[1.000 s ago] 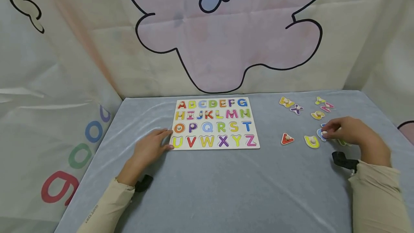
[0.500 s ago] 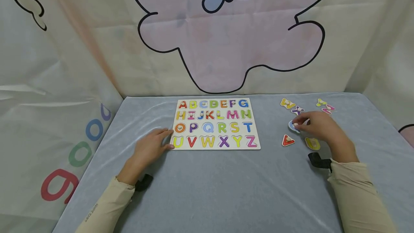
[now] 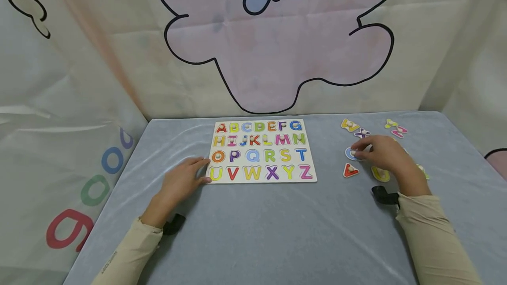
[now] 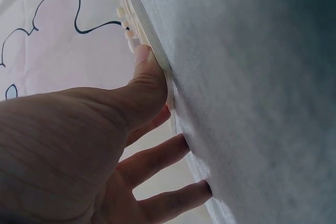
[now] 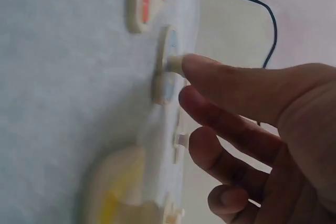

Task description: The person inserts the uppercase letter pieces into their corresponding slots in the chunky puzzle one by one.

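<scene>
A white alphabet puzzle board [image 3: 242, 163] lies flat on the blue-grey cloth. Knobbed letters fill its upper rows, while the lower rows show several bare letter shapes. My left hand [image 3: 174, 187] touches the board's left edge, thumb [image 4: 149, 77] against the rim and the other fingers fairly straight. To the right, my right hand [image 3: 384, 156] pinches the knob of a round blue letter Q piece [image 3: 350, 154] between thumb and index finger. In the right wrist view, this Q piece [image 5: 166, 85] stands close to the cloth; I cannot tell whether it touches.
Loose letters surround my right hand: red V [image 3: 350, 170], yellow U [image 3: 380, 174], yellow W [image 3: 350, 125], purple X [image 3: 362, 133], yellow-green Y [image 3: 391, 123] and pink Z [image 3: 399, 131]. A green piece [image 3: 424, 171] is partly hidden by the wrist. A printed curtain hangs behind the table.
My right hand has moved left with the blue Q piece, from the right of the U to just above the V. My left hand has stayed at the board's edge.
</scene>
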{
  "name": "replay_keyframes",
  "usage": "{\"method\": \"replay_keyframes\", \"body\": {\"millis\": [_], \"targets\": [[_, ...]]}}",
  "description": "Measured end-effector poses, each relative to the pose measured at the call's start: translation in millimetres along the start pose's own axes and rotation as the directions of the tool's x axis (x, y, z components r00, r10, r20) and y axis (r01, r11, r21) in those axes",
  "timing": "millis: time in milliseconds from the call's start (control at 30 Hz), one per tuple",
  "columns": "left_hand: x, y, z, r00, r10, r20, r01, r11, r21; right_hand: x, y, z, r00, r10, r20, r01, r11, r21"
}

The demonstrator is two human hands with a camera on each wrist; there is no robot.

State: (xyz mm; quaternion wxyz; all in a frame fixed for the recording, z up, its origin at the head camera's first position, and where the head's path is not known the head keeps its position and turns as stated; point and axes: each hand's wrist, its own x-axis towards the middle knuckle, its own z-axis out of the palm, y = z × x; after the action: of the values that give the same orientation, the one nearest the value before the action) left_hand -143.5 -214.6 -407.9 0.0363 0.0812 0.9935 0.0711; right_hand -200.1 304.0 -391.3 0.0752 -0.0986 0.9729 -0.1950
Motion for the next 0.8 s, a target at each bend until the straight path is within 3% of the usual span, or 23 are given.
{"method": "replay_keyframes", "body": {"millis": [167, 267, 467, 667, 800], "targets": [[-1.2, -0.8, 0.9, 1.0, -0.008, 0.009, 0.009, 1.0, -0.008, 3.0, -4.7, 6.0, 1.0, 0.005, 0.001, -0.004, 0.999, -0.035], [-1.3, -1.4, 1.2, 1.0, 0.001, 0.0, -0.001, 1.0, -0.008, 5.3, -19.2, 10.0, 1.0, 0.009, -0.019, -0.01, 0.998, -0.064], [0.6, -2.5, 0.6, 1.0, 0.02, -0.019, -0.02, 1.0, 0.0, 16.7, -80.6, 23.7, 0.999, -0.022, -0.036, 0.021, 0.999, -0.024], [1.3, -2.7, 1.2, 1.0, 0.016, -0.005, -0.016, 1.0, -0.01, 36.4, -144.2, 37.5, 0.988, -0.151, -0.028, 0.15, 0.988, -0.038], [0.8, -2.3, 1.3, 1.0, 0.013, -0.012, -0.013, 1.0, -0.008, 49.1, -183.0, 51.2, 0.981, -0.195, 0.016, 0.196, 0.98, -0.02]]}}
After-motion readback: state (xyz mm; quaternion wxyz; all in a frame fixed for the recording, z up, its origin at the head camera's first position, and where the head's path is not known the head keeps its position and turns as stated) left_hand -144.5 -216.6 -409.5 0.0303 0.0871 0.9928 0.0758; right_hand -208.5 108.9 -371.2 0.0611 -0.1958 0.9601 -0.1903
